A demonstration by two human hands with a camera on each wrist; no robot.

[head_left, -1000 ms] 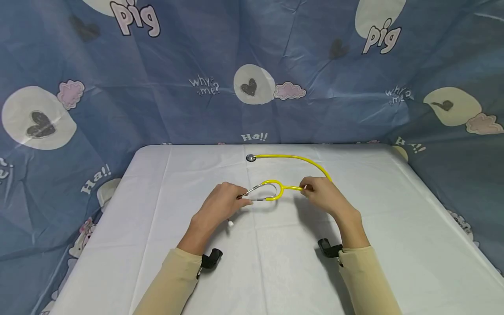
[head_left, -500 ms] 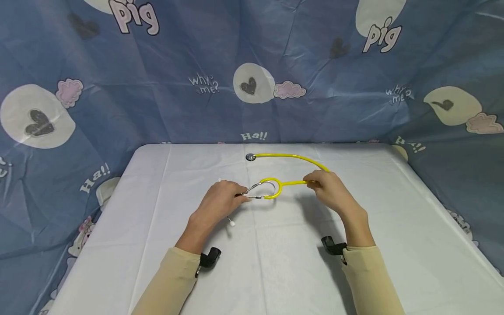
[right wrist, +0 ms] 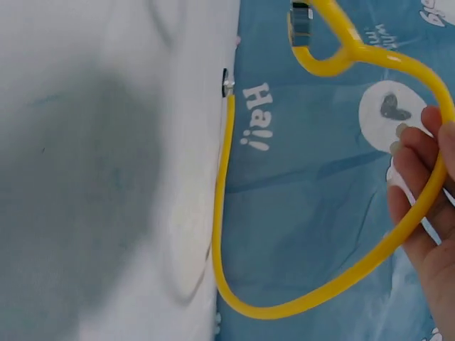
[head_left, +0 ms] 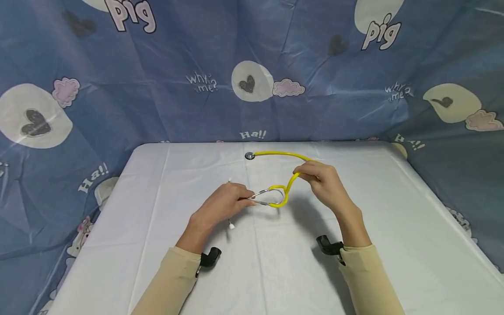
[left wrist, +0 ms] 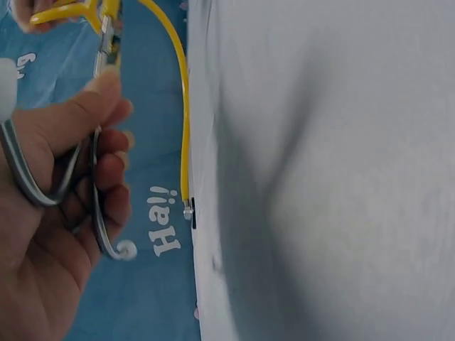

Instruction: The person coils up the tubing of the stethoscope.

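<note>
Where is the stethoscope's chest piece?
In the head view, the chest piece lies near the far edge of the table, at the left end of the yellow tube.

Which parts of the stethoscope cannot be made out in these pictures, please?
Head view: ear tubes, partly covered by the left hand.
Some yellow tubing, behind the right hand.
Chest piece markings, if any, too small.
Left wrist view: one eartip, cut off by the left edge.

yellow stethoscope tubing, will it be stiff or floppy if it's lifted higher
Probably floppy yet springy: the yellow tubing curves in one smooth loop. The shiny chestpiece looks metallic, so it may feel heavy and drag at the end. The curved metal ear tubes are likely stiffer.
</note>
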